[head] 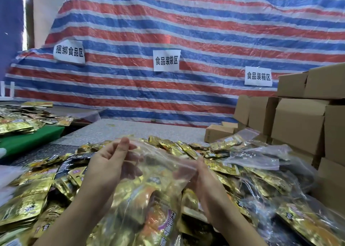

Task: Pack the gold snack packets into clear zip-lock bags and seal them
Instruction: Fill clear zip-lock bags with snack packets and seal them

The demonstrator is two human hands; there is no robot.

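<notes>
Head view: both forearms come in from bottom, hands raised over the packet pile, holding the clear zip-lock bag (149, 180) by its mouth. Left hand (110, 163) palm turned inward, fingers upright and curled, pinching the bag's top left edge between thumb and fingertips. Right hand (203, 178) sits lower, partly behind the plastic, fingers closed on the bag's right top edge; exact finger layout blurred by the film. Bag hangs between the hands, mouth up, gold snack packets (149, 214) already inside, lower part resting on the pile. Loose gold packets (37, 195) cover the bench (130, 130) on both sides and ahead of the hands. More filled or part-filled clear bags (261, 158) lie right of the right hand. Bare speckled bench surface shows only beyond the pile, toward the striped tarp (186, 40). Right edge boxed in by stacked cardboard boxes (298, 122), near the bags. Left: green surface (31, 137) carrying another packet heap (22, 118), apart from the main pile. Three paper signs (166, 60) taped on the tarp.
</notes>
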